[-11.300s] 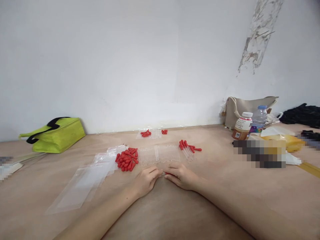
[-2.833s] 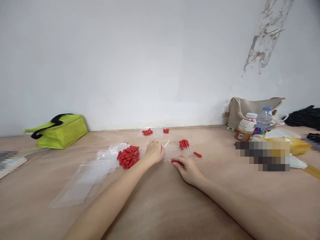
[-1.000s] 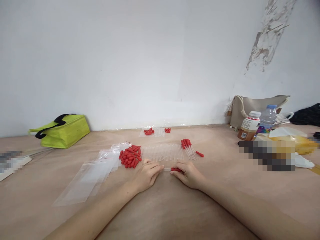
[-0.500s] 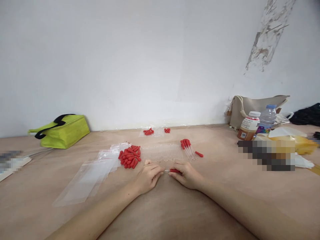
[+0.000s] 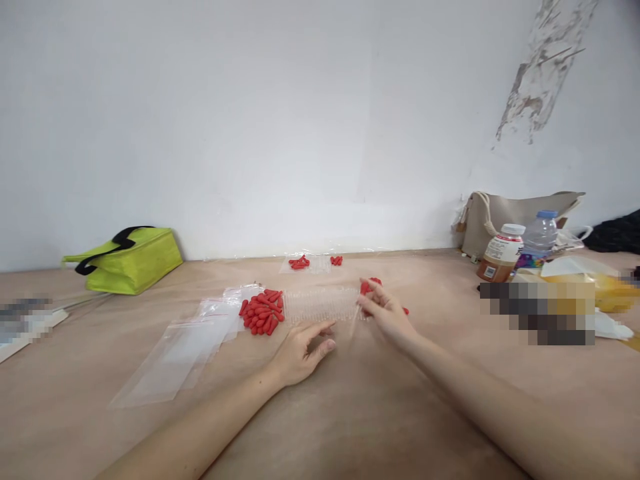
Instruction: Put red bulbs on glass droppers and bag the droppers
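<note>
Between the fingers of my right hand (image 5: 385, 312) is a dropper (image 5: 356, 321), its thin clear tube slanting down and slightly blurred. Its red bulb end is partly covered by the fingers. Behind that hand, mostly hidden, lie other red-bulbed droppers (image 5: 375, 280). My left hand (image 5: 304, 350) rests on the table with thumb and fingers apart, holding nothing. Just beyond it lies a row of clear glass tubes (image 5: 320, 305). A pile of loose red rubber bulbs (image 5: 261, 312) sits at the left end of the row.
Clear zip bags (image 5: 175, 353) lie left of the pile. Small groups of red bulbs (image 5: 299, 263) are near the wall. A lime-green bag (image 5: 135, 263) stands at the left. On the right are a drink bottle (image 5: 500, 257), a clear bottle (image 5: 543, 237) and a beige bag (image 5: 475, 223).
My right hand has moved up and right, carrying the dropper away from my left hand toward the finished-looking group. My left hand has let go of the tube and its fingers have spread.
</note>
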Tool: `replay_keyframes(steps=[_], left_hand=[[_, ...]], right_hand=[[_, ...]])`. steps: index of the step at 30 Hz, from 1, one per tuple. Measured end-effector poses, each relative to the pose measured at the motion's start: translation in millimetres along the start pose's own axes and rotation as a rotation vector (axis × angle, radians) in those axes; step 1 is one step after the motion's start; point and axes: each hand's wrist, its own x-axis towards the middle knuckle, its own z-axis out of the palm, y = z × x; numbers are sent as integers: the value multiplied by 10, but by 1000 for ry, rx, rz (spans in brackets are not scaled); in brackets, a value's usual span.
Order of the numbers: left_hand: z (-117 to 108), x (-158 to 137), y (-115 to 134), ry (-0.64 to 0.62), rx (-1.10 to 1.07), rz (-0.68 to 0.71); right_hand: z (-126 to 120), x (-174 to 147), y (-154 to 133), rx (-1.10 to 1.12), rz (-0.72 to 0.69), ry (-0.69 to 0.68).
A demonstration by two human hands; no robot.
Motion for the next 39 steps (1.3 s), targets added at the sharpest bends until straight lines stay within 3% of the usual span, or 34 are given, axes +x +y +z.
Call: replay_keyframes(steps=[4,8,17,30,35,39], left_hand=[[20,-6,-41,20,59,-8],[31,8,-34,-9,80,2],[21,8,-15,-51,84,21],[12,19,7,-72,87,16],[17,20,4,-66,85,7],[24,18,-6,-65,98,12]], right_hand=[[-534,450,14,-277,111,207],[-882,692,167,-663,211,155],[-792,795,440,-783,247,107],[-1033,511,310,-612,358,-18],[-1141,370,104,-408,396,-298],[-1069,325,-4,-562,368,-342]])
